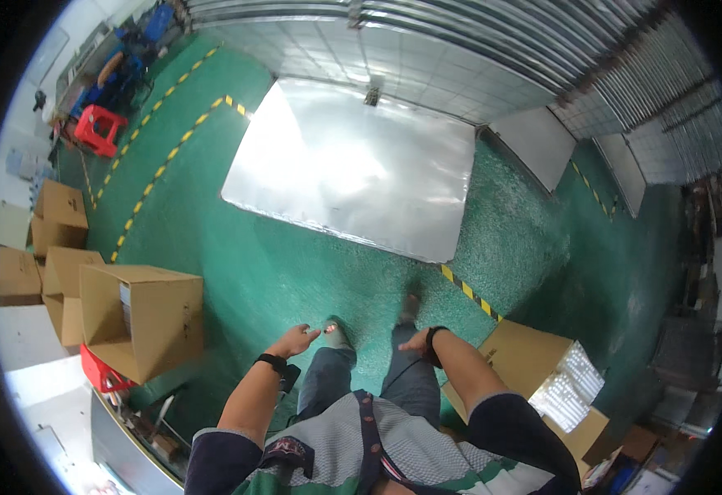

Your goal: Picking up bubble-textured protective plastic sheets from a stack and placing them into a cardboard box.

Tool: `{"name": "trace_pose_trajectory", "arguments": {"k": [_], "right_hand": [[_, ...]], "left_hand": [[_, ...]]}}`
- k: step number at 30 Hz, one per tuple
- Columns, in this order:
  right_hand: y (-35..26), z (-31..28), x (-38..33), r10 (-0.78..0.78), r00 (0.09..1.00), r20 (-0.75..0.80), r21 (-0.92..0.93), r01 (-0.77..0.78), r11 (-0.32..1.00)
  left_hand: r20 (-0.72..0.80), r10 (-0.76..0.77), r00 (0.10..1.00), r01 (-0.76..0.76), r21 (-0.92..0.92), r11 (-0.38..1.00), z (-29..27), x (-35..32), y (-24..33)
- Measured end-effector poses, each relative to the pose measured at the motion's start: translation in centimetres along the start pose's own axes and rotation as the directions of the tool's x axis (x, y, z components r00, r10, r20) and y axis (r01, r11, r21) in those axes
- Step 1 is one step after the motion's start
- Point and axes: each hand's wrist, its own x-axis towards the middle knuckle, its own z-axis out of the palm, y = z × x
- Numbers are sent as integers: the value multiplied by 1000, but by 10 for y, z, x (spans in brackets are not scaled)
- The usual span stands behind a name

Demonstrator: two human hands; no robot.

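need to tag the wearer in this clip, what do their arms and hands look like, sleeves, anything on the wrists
Both forearms are bare below short dark navy sleeves with a lighter cuff edge. The left hand and the right hand wear no gloves. Each wrist carries a black band: the left wristband and the right wristband.

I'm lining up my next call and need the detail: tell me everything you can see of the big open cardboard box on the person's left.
The cardboard box is plain brown corrugated card, lying on its side with its open mouth facing left, flaps spread. Something pale shows inside; I cannot tell what. It rests partly over a red crate at the edge of the green floor, with more brown boxes just behind it. Neither hand touches it: the left hand hangs empty to its right, above the floor.
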Motion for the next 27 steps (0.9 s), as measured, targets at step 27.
{"name": "trace_pose_trajectory", "arguments": {"k": [27], "right_hand": [[59,-170,143,-110,-158,-981,-156,987,-29]], "left_hand": [[-567,191,801,-453,-366,813,15,373,58]]}}
